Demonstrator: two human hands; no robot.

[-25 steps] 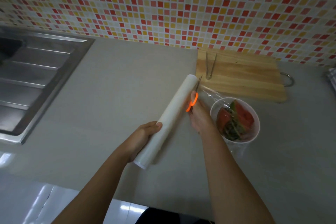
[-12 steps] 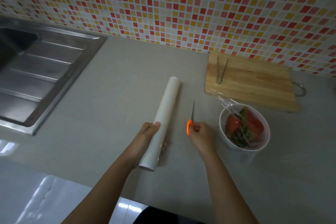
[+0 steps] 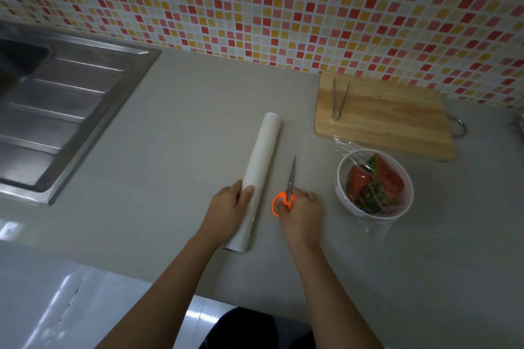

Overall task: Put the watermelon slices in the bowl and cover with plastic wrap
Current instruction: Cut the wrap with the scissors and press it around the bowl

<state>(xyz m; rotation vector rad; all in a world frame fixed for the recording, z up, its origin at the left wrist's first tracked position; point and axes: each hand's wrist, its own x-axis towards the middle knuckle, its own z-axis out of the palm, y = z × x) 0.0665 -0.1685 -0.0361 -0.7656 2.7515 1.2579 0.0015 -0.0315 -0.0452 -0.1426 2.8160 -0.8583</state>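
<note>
- Head view, nearest first: two bare forearms reach forward over the grey countertop (image 3: 175,127), with a dark garment at the bottom edge.
- The left hand (image 3: 226,208) curls around the lower part of the plastic wrap roll (image 3: 256,178), thumb laid on top of it and fingers tucked under its far side; the roll lies flat on the counter, its long axis running away from the person and leaning slightly right.
- The right hand (image 3: 302,212) is closed on the orange handles of the scissors (image 3: 289,185), a finger through one loop; the blades are shut and point away, resting on or just above the counter, just beside the roll.
- Right of that hand stands the white bowl (image 3: 340,193), holding the watermelon slices (image 3: 374,178), red flesh and green rind showing through clear film stretched across the rim and hanging crumpled at the near and far sides.
- Just beyond the bowl lies a wooden cutting board (image 3: 391,119) with metal tongs (image 3: 338,100) on its left end.
- Far left is a steel sink (image 3: 71,99) with a ribbed drainer.
- A wall of red, orange and yellow mosaic tiles (image 3: 255,3) rises behind the counter.
</note>
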